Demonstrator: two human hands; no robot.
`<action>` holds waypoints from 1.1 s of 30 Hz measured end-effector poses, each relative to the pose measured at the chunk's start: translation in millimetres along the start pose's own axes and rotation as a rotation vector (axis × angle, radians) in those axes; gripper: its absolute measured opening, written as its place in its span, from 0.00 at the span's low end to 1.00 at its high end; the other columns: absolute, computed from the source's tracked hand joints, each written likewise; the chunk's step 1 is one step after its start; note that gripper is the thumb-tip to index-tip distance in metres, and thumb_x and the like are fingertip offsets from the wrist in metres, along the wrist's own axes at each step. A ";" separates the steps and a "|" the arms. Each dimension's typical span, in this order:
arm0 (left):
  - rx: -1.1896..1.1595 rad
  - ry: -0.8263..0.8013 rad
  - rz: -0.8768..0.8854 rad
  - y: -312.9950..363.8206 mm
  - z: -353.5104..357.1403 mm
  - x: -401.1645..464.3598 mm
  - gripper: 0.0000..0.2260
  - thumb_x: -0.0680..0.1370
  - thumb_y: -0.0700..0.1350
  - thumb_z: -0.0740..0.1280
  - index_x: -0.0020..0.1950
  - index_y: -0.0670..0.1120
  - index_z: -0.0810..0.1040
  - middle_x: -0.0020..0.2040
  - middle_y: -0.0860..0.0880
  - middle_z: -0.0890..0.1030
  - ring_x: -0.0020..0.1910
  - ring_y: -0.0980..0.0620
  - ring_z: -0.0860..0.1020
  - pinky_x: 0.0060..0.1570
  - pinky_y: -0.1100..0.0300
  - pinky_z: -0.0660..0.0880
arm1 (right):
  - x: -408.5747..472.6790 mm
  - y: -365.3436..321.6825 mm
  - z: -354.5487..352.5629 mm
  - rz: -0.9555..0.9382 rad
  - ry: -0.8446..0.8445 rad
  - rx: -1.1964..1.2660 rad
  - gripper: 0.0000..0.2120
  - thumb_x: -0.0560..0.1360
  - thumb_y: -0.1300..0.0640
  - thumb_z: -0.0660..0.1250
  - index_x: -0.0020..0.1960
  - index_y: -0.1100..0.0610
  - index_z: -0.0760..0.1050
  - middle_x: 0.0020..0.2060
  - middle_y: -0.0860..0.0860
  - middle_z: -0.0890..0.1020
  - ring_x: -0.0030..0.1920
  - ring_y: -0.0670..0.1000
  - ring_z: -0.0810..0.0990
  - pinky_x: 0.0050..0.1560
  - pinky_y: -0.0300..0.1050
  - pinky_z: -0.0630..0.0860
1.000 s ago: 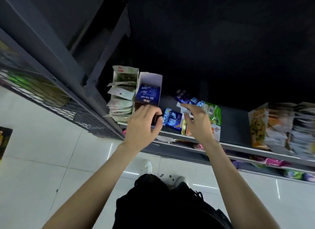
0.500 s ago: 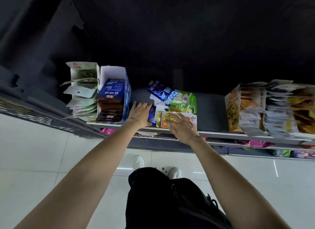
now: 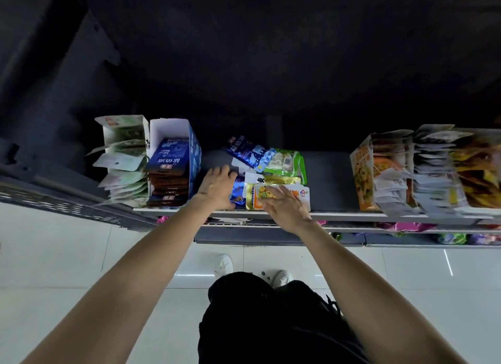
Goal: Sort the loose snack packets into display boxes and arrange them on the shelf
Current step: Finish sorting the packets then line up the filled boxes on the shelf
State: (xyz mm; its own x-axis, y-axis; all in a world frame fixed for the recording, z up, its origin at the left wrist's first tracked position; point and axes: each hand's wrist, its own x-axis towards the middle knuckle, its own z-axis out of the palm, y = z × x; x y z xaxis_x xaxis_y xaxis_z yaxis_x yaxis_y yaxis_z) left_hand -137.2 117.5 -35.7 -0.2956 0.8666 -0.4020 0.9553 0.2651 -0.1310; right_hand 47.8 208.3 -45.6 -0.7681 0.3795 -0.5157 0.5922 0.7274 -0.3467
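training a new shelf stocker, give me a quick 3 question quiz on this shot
1. True or false: the blue display box stands to the right of the loose packet pile.
2. Which packet does the right hand rest on?
A. the orange and white packet
B. a packet in the green display box
C. a packet in the orange display box
3. Fill in: the left hand lies on the shelf between the blue display box and the ____.

Key: 1 false; 2 A; 3 loose packet pile

Upside-down Chinese lettering on blue packet (image 3: 170,160), illegible
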 end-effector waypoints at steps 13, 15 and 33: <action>-0.815 0.416 -0.341 -24.9 -50.9 -82.1 0.30 0.67 0.53 0.76 0.63 0.46 0.69 0.55 0.50 0.79 0.53 0.51 0.77 0.49 0.57 0.73 | -13.0 -28.9 -25.8 0.045 0.429 0.831 0.22 0.78 0.54 0.64 0.71 0.52 0.66 0.64 0.49 0.73 0.63 0.48 0.71 0.59 0.38 0.69; -1.062 0.452 -0.348 -19.3 -49.2 -99.5 0.31 0.66 0.51 0.78 0.63 0.48 0.69 0.55 0.53 0.78 0.53 0.55 0.76 0.51 0.60 0.73 | -22.1 -43.7 -48.6 0.067 0.400 1.218 0.24 0.77 0.53 0.66 0.71 0.52 0.64 0.62 0.51 0.76 0.57 0.49 0.78 0.55 0.45 0.77; -1.040 0.912 -0.265 -78.8 -65.3 -119.0 0.08 0.75 0.41 0.69 0.53 0.46 0.79 0.46 0.56 0.81 0.43 0.61 0.77 0.44 0.64 0.76 | -34.9 -127.2 -126.3 -0.219 0.837 0.600 0.08 0.79 0.56 0.62 0.54 0.61 0.72 0.44 0.53 0.82 0.40 0.50 0.84 0.34 0.46 0.80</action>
State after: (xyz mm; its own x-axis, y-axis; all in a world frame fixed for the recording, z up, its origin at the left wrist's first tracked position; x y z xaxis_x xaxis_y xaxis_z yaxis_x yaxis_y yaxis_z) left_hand -176.9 21.0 81.6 -0.7400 0.6011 0.3017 0.5593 0.3007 0.7725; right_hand -31.4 174.8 115.5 -0.6602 0.7145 0.2314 0.2682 0.5121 -0.8160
